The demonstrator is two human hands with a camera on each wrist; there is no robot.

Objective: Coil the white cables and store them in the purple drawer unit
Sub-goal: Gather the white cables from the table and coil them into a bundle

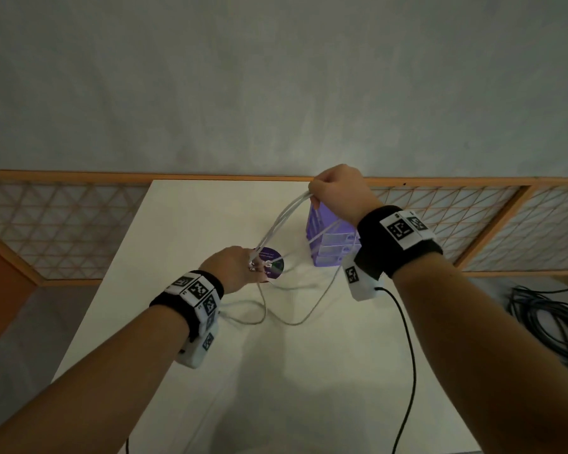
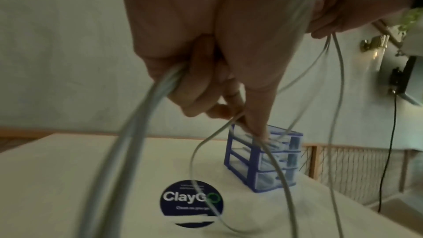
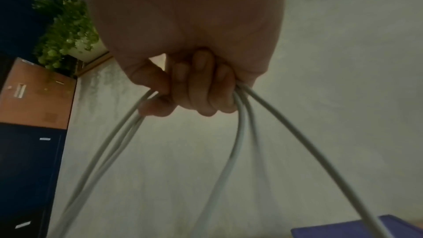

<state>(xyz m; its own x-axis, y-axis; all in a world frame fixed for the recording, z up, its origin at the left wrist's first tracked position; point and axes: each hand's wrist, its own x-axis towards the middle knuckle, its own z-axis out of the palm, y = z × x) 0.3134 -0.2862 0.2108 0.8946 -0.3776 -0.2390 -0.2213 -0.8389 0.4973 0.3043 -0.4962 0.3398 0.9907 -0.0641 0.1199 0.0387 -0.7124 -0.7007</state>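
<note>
White cables [image 1: 284, 221] stretch in several strands between my two hands above the table. My right hand [image 1: 336, 194] is raised over the purple drawer unit [image 1: 332, 244] and grips the upper bend of the cable loops [image 3: 240, 133] in a fist. My left hand [image 1: 235, 268] is lower, near a dark round sticker [image 1: 271, 263], and grips the other end of the cable strands [image 2: 146, 111]. Loose cable [image 1: 292, 317] trails in curves on the table below. The purple drawer unit [image 2: 265, 158] has three clear drawers, all pushed in.
The white table [image 1: 177, 224] stands against a grey wall with a wooden lattice rail [image 1: 63, 224] behind. Black cables [image 1: 548, 319] lie coiled on the floor at the right. A black wire [image 1: 407, 355] hangs from my right wrist camera.
</note>
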